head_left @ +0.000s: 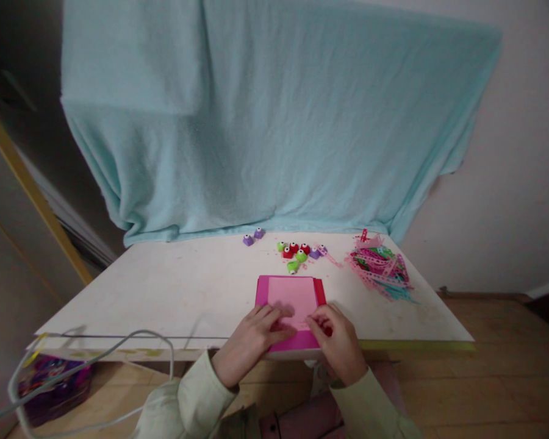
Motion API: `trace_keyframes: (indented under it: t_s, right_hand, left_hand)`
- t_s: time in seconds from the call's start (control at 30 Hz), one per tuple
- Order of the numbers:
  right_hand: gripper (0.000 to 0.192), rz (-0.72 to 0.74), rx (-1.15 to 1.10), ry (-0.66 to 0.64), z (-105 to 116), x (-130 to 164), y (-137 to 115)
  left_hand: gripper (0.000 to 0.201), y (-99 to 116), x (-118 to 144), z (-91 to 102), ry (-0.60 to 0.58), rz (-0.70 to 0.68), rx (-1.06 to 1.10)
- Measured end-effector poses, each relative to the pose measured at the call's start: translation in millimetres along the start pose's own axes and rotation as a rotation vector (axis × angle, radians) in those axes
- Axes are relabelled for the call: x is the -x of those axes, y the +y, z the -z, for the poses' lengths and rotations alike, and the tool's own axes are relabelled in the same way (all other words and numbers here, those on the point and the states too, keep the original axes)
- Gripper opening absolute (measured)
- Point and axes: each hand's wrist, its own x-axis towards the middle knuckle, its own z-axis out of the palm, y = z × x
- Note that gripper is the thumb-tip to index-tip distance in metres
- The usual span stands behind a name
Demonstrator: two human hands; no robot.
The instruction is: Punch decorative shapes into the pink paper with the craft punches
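Observation:
A stack of coloured paper lies at the table's front edge, with a light pink sheet (pixel 291 296) on top of a magenta sheet (pixel 262 291) and a red sheet (pixel 320 293) showing at the right. My left hand (pixel 252 336) rests over the left side of the stack, fingers apart and stretched onto the pink sheet. At the lower right of that sheet, my right hand (pixel 337 338) has thumb and index finger pinched together. Whatever is between those fingertips is too small to name. Faint small bits show on the pink paper between the hands.
Small craft punches in red (pixel 287 252), green (pixel 293 267) and purple (pixel 247 240) stand behind the stack. A heap of punched paper strips (pixel 379 268) lies right on the white table (pixel 165 286). A pale cable (pixel 141 333) loops at front left. A blue cloth (pixel 274 122) hangs behind.

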Motion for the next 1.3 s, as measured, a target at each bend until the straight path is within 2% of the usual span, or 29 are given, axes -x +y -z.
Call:
trace_keyframes:
  t_s: [0.1, 0.17, 0.3, 0.4, 0.6, 0.9, 1.03, 1.2, 1.3]
  right_hand:
    - [0.015, 0.047, 0.001, 0.167, 7, 9, 0]
    - [0.022, 0.139, 0.08, 0.221, 11, 17, 0]
    - [0.039, 0.379, 0.313, 0.077, 9, 34, 0]
    - [0.048, 0.467, 0.427, -0.02, 1, 39, -1]
    - [0.041, 0.466, 0.458, -0.001, -4, 37, -1]
    - [0.026, 0.427, 0.475, 0.109, 20, 34, 15]
    - [0.028, 0.402, 0.441, 0.108, 22, 40, 25]
    - [0.032, 0.345, 0.335, 0.258, 20, 48, 28]
    - [0.041, 0.385, 0.341, 0.201, 17, 48, 21]
  left_hand:
    - [0.029, 0, 0, -0.2, -0.009, 0.009, 0.005]
    - [0.029, 0, 0, 0.2, -0.017, 0.011, 0.01]
    - [0.031, 0, 0, 0.9, -0.019, 0.01, 0.012]
    - [0.034, -1, 1, -0.3, -0.032, 0.017, -0.001]
    - [0.034, -2, 1, -2.8, -0.038, 0.016, -0.024]
    - [0.036, -1, 1, -1.7, -0.031, 0.033, 0.038]
    - [0.032, -2, -1, -1.3, 0.008, 0.039, 0.126]
    - [0.031, -1, -3, 2.4, 0.051, 0.081, 0.256]
    - [0.026, 1, -6, 4.9, 0.073, 0.162, 0.321]
